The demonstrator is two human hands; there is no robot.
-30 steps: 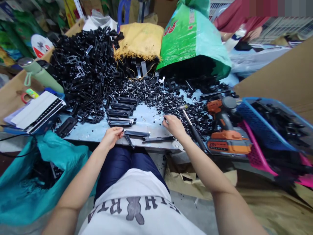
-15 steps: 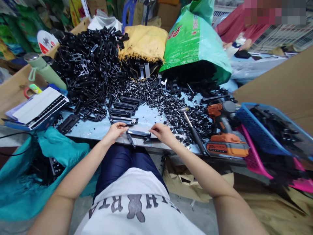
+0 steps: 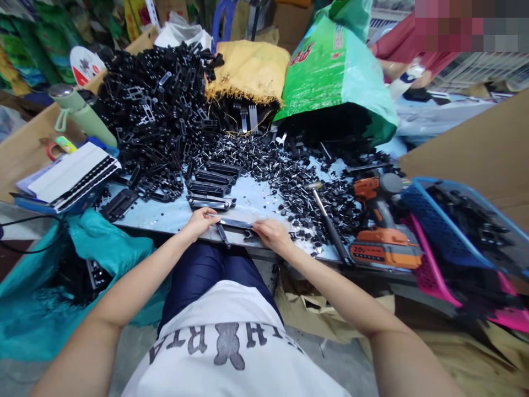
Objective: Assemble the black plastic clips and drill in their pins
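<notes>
At the table's front edge, my left hand [image 3: 200, 221] pinches the left end of a black hinged bracket [image 3: 235, 223]. My right hand [image 3: 273, 234] is closed on its right end, fingers partly hidden. A narrow arm of the bracket hangs down near the left end, over the table edge. Just behind it lies a row of several similar black brackets [image 3: 211, 187], side by side. Loose black-headed pins [image 3: 264, 160] are strewn beyond and to the right. A hammer [image 3: 328, 220] lies among them, right of my right hand.
An orange cordless drill [image 3: 384, 251] stands right of the hammer, beside a blue basket [image 3: 446, 220] of black parts. A high heap of black parts [image 3: 144, 116] fills the back left. Behind are a yellow sack [image 3: 252, 69] and a green bag [image 3: 322, 66]. Another person's sleeve [image 3: 397, 38] shows back right.
The bracket's long bar has turned a little, showing a flatter face. My right hand has rolled over its right end, fingers closer in. The whole view has shifted slightly.
</notes>
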